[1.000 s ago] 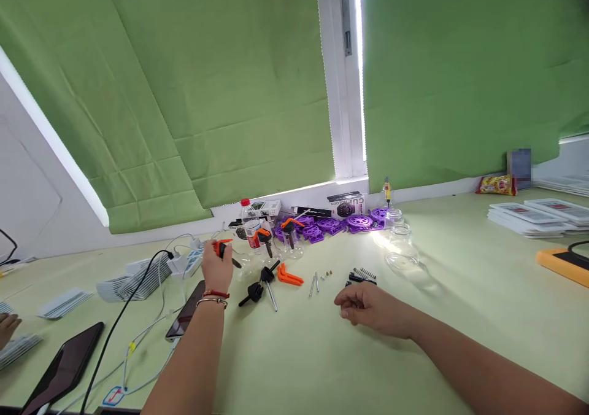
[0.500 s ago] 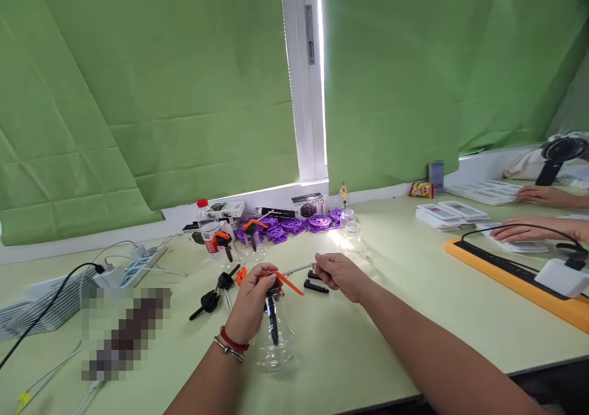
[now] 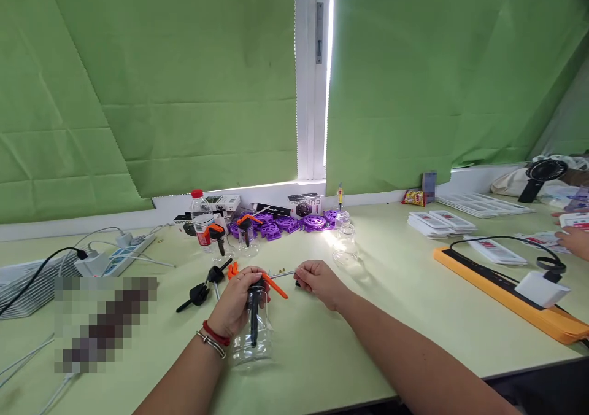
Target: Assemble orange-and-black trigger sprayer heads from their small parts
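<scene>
Here left hand (image 3: 234, 304) grips clear bottle (image 3: 252, 340), black tube inside; right hand (image 3: 317, 282) pinches rod (image 3: 281, 274)

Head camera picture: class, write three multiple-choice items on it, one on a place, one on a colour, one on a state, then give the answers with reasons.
1. Where is the clear bottle?
A. on the windowsill
B. on the table under the left hand
C. on the orange mat

2. What colour is the bottle's trigger lever?
A. orange
B. purple
C. white

3. How is the left hand?
A. flat on the table
B. closed round the bottle's pump head
C. holding a phone

Answers: B, the bottle stands on the green table; A, the lever is orange; B, fingers wrap the black head.
</scene>
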`<act>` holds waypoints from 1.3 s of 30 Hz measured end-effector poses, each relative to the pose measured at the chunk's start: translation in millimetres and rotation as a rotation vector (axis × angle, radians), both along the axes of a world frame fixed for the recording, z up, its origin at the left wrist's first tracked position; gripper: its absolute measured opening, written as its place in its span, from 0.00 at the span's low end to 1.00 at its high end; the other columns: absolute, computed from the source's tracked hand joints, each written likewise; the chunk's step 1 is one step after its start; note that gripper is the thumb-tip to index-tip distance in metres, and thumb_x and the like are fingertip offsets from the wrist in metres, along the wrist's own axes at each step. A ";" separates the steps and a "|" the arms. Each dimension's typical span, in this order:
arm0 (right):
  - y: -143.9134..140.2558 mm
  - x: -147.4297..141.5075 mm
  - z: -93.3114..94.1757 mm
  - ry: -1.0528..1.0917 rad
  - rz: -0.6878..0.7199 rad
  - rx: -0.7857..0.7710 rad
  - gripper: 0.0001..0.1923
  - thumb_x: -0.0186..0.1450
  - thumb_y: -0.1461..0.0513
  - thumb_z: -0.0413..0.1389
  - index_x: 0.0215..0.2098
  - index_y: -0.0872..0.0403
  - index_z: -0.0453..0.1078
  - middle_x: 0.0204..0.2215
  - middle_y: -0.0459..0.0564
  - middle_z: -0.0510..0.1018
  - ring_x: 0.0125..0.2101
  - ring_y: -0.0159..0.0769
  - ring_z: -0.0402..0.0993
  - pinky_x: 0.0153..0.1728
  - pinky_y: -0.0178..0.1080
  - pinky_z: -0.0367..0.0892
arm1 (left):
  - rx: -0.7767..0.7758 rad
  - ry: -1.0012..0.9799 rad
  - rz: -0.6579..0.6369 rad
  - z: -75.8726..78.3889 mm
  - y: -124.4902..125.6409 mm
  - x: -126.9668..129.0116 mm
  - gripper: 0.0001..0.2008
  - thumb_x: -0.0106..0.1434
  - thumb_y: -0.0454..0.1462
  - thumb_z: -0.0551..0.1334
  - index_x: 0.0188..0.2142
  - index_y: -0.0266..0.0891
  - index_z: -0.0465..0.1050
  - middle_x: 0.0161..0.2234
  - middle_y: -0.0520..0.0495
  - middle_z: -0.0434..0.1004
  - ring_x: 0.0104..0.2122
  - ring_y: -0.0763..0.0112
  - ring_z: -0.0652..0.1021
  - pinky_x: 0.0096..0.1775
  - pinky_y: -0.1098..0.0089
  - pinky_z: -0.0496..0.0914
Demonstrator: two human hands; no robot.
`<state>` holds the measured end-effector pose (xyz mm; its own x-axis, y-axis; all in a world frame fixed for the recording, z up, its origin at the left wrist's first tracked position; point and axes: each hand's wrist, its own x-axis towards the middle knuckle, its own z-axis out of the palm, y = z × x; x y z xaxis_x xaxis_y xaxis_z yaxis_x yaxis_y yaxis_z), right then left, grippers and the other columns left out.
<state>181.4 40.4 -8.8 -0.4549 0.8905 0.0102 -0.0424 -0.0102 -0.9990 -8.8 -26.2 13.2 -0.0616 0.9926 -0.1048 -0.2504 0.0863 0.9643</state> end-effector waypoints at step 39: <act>2.8 -7.2 4.1 0.131 -0.066 0.055 0.20 0.45 0.54 0.67 0.31 0.56 0.73 0.22 0.45 0.74 0.22 0.27 0.67 0.27 0.35 0.65 | -0.045 -0.080 -0.002 3.3 2.6 -16.4 0.09 0.53 0.39 0.61 0.33 0.37 0.67 0.20 0.50 0.73 0.18 0.68 0.74 0.20 0.72 0.65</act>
<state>174.3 43.2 -4.7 -0.3873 0.9147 0.1153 -0.1717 0.0513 -0.9838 -25.2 -23.7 16.5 -0.0494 0.9869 -0.1536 -0.3261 0.1294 0.9365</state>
